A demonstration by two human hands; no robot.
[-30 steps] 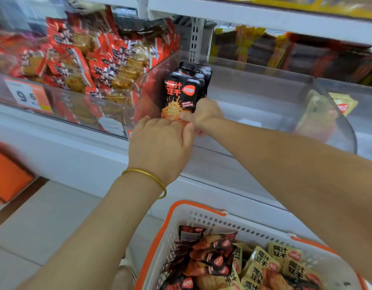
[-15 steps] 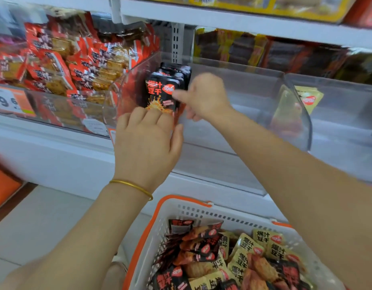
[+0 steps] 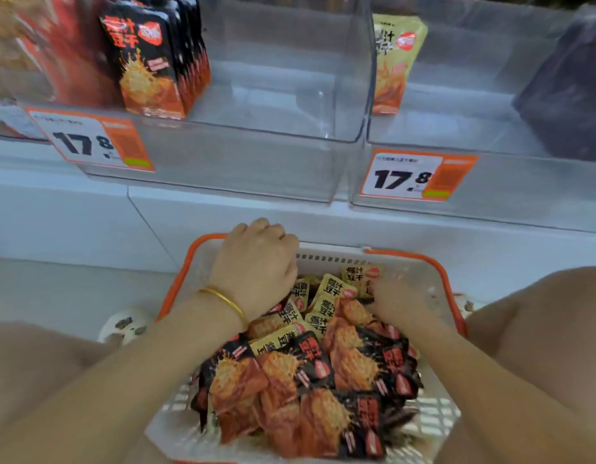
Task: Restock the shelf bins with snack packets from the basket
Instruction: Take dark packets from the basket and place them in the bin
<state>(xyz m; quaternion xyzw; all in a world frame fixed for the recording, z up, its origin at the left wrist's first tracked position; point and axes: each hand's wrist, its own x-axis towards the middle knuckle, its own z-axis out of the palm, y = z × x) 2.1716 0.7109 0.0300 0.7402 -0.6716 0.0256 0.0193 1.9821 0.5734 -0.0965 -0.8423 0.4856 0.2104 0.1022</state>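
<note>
Both hands are down in the basket (image 3: 420, 259), which sits just below the shelf, so each lift to the bins is short. The left hand (image 3: 256, 269) lies at the far left corner, knuckles up, fingers curled down into the heap. Their tips are hidden, so it cannot be told whether they pinch a packet. The right hand (image 3: 395, 296) is blurred at the far right side among the yellow packets (image 3: 333, 289), and its fingers cannot be made out either. Black packets (image 3: 323, 380) fill the near half of the basket.

On the shelf, a standing row (image 3: 152, 58) of black packets leans upright against the left wall of the middle bin (image 3: 239, 162), faces forward so the label reads. Most of that bin is bare. One lone yellow packet (image 3: 393, 61) stands at the left wall of the right bin (image 3: 524, 195).

The step in hand is probably gathering the next handful. Each bin seems to take one flavour, so the hands will likely have to sort by colour.
</note>
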